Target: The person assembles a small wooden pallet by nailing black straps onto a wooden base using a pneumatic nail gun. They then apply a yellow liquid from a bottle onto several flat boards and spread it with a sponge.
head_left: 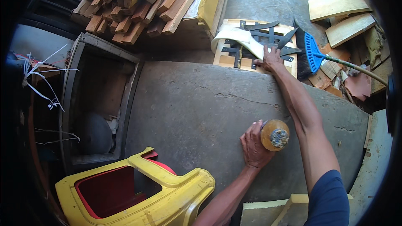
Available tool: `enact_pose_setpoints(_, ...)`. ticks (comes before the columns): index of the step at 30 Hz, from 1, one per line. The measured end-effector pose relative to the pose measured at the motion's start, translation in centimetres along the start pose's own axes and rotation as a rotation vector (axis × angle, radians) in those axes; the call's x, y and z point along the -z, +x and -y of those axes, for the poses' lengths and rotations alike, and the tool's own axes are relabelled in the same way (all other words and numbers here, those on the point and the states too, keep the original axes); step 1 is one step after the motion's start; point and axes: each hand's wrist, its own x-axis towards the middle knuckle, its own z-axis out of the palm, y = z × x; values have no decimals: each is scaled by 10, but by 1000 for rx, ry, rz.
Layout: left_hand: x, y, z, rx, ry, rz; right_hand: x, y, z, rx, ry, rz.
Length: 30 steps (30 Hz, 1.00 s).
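My left hand is wrapped around the side of a rounded amber container with a crusty grey-and-yellow top. It stands over the grey concrete surface, near the middle. Farther off, my right hand is closed at the end of a wide white strip, which curves across a wooden frame. Black straps criss-cross this frame, and some have loose pointed ends. Part of the strip's end is hidden under my right fingers.
Stacked wooden battens rise at the back left. A blue-headed broom lies by wood scraps at right. The yellow plastic shell sits at front left, beside an open grey box frame. Cracks run through the concrete.
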Motion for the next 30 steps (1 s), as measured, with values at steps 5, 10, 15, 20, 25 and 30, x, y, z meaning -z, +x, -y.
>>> enact_pose_setpoints(5,-10,1,-5,10,-19,32,2,18,-59,365,-265,-119)
enact_pose_setpoints(10,-4,11,-6,65,8,-33,90,-81,-21,499,-217,-102)
enact_pose_setpoints(15,-5,8,20,165,-56,28,164,-233,-61,230,75,28)
enact_pose_setpoints(20,38,-30,-15,324,-273,104,229,-495,-153,-203,296,56)
enact_pose_setpoints(25,63,-113,10,423,-174,219,260,-661,-153,-358,317,-151)
enact_pose_setpoints(30,63,-137,47,412,-138,357,264,-693,-120,-22,201,-214)
